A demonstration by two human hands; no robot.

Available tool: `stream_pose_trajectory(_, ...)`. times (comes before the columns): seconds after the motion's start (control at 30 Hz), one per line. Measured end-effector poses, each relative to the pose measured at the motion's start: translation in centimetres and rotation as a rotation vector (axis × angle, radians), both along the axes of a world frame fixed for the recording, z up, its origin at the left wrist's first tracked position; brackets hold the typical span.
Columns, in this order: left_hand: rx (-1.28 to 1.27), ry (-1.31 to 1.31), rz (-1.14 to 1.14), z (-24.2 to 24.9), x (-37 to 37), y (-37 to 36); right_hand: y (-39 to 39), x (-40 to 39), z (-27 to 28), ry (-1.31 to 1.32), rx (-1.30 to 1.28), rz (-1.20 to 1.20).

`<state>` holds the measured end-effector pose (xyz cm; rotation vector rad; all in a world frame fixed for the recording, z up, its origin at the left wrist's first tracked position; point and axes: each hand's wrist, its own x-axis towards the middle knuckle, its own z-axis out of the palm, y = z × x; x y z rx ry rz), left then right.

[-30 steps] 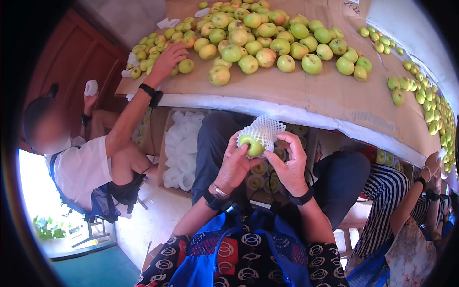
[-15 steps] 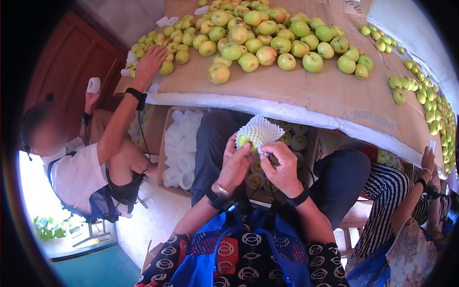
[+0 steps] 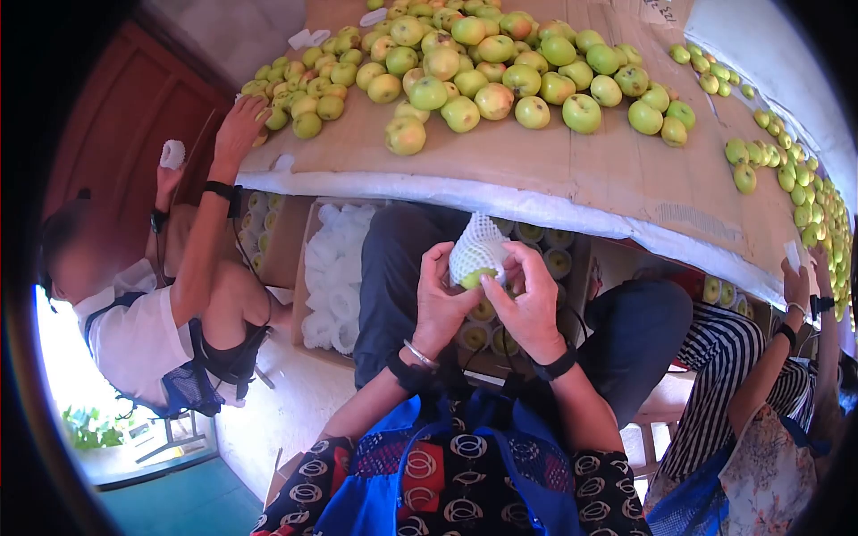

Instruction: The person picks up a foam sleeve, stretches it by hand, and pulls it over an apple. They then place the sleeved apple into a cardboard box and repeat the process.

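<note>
A green apple (image 3: pixel 479 277) sits in a white foam net sleeve (image 3: pixel 476 250), held in front of me over the gap between my knees. Its lower end shows bare, while the sleeve covers the rest and narrows to a peak at the top. My left hand (image 3: pixel 443 299) grips the wrapped apple from the left, and my right hand (image 3: pixel 527 299) grips it from the right, its thumb at the apple's bare end. Just beyond is the table edge, with many green apples (image 3: pixel 441 62) heaped on the cardboard top (image 3: pixel 536 170).
Under the table are a box of white foam sleeves (image 3: pixel 335 268) and a box of wrapped apples (image 3: pixel 475 336). A co-worker (image 3: pixel 134 330) at the left reaches onto the table with one hand. Another person's hands (image 3: pixel 795 286) are at the far right.
Both my hands have shifted around the apple, and the sleeve has turned more upright. The left co-worker's reaching hand has moved left, with an apple now at its fingers.
</note>
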<state>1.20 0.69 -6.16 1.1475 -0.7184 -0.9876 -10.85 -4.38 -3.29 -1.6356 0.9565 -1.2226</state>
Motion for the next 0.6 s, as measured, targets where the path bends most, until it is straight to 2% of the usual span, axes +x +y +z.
stream_pose_trajectory(0.03,-0.008,-0.166,0.003,-0.1,0.1,0.0,-0.1,-0.2,-0.3,0.08,-0.045,0.009)
stream_pose_trajectory(0.07,-0.008,-0.167,0.003,-0.2,0.1,0.1,-0.3,-0.3,-0.6,0.159,-0.092,0.018)
stream_pose_trajectory(0.1,0.029,-0.246,0.0,0.0,0.0,0.3,-0.5,-0.3,-0.9,0.158,-0.092,0.016)
stream_pose_trajectory(0.17,0.065,-0.324,-0.002,0.1,0.0,0.4,-0.8,-0.2,-1.4,0.193,-0.329,-0.038)
stream_pose_trajectory(0.23,0.135,-0.481,-0.029,0.2,0.0,0.5,-0.5,-0.2,-1.4,0.184,-0.341,-0.008)
stream_pose_trajectory(0.37,0.111,-0.418,-0.002,-0.4,0.3,0.4,0.0,-0.2,-1.0,0.182,-0.397,0.088)
stream_pose_trajectory(0.47,0.022,-0.225,0.063,-1.0,0.6,0.0,0.6,0.0,-1.0,0.21,-0.406,0.128)
stream_pose_trajectory(0.57,0.044,-0.169,0.068,-0.7,1.7,0.0,0.6,0.2,-1.2,0.22,-0.41,0.081)
stream_pose_trajectory(0.6,0.041,-0.078,0.068,-0.3,1.6,0.0,0.6,0.3,-1.1,0.22,-0.411,0.083)
